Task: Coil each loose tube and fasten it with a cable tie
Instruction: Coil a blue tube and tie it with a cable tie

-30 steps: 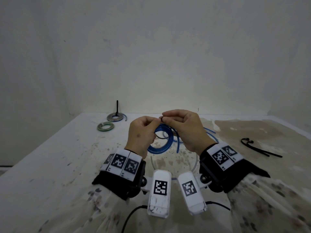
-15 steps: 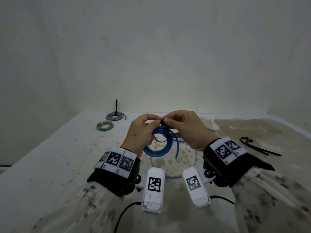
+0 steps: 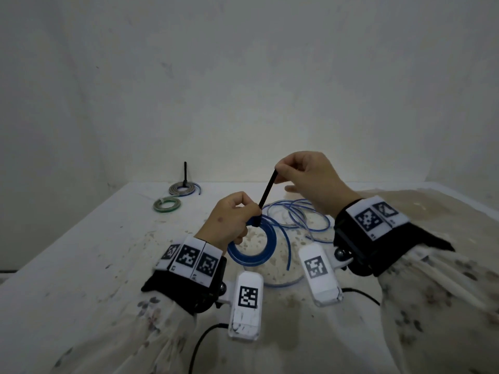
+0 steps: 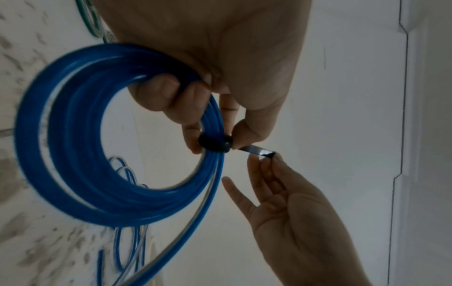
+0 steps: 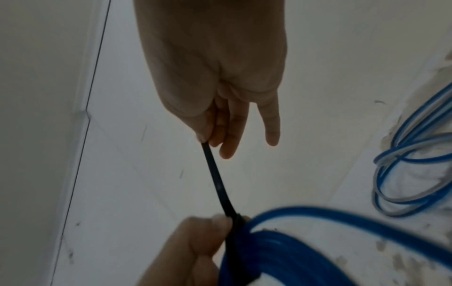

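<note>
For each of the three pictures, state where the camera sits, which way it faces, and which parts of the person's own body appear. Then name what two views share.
Head: worn on the head, facing forward and down at the table; both hands and sleeves show.
Left wrist: along the left hand gripping the blue coil; the right hand shows too.
Right wrist: along the right hand pinching the cable tie; left fingers show below.
Shared: both wrist views show coil and tie.

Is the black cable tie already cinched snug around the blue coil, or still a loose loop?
Snug: the cable tie hugs the blue coil, its tail pulled taut by the right hand.
</note>
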